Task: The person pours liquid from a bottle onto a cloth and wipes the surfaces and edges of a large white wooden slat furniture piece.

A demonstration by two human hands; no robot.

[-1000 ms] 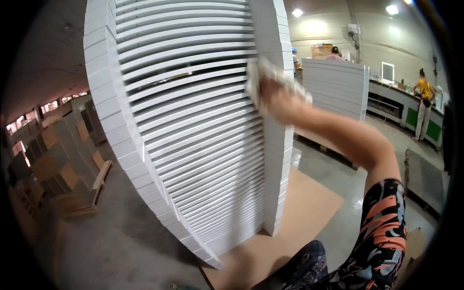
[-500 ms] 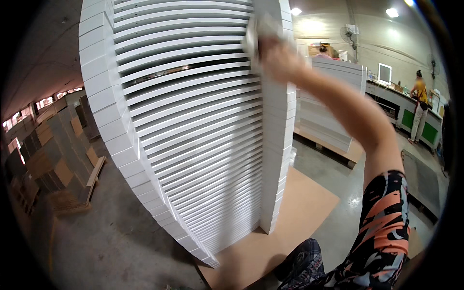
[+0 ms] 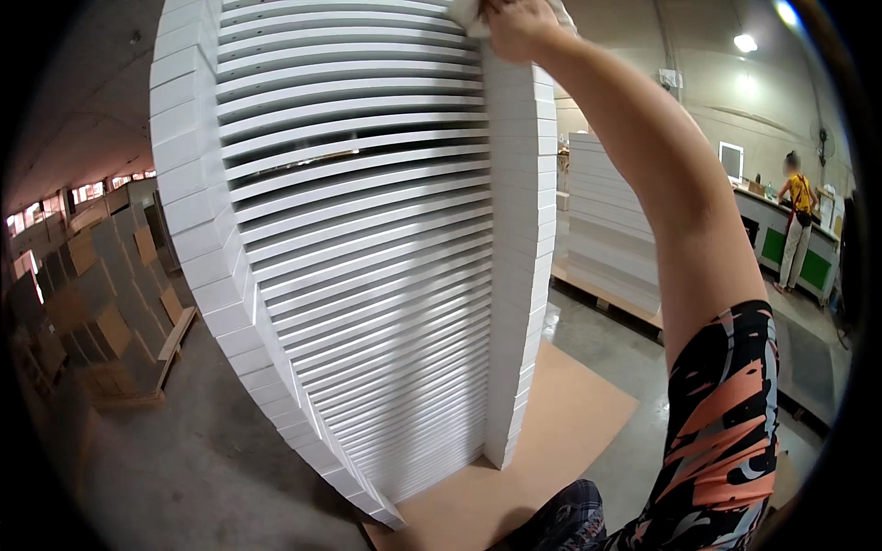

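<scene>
A tall stack of white panels (image 3: pixel 367 266) with raised side edges rises in front of me, rows of gaps showing between its layers. At the upper end of its right edge column (image 3: pixel 510 230), my right hand (image 3: pixel 524 28) is closed around a whitish cloth (image 3: pixel 470 16). The cloth rests against the stack, bunched under my fingers and cut off partly by the picture's top. My right arm reaches up from the lower right in a patterned sleeve (image 3: pixel 726 404). My left hand is outside the picture.
The stack stands on a brown board (image 3: pixel 560 404) on the floor. Another white panel stack (image 3: pixel 611 220) sits on a pallet behind it. Stacked cardboard pieces (image 3: pixel 119 285) are at left. A person in yellow (image 3: pixel 799 197) stands by a green-fronted bench (image 3: pixel 808 262) at far right.
My right hand has moved upward along the stack's right edge with the cloth, and the arm is stretched higher. The view has shifted slightly.
</scene>
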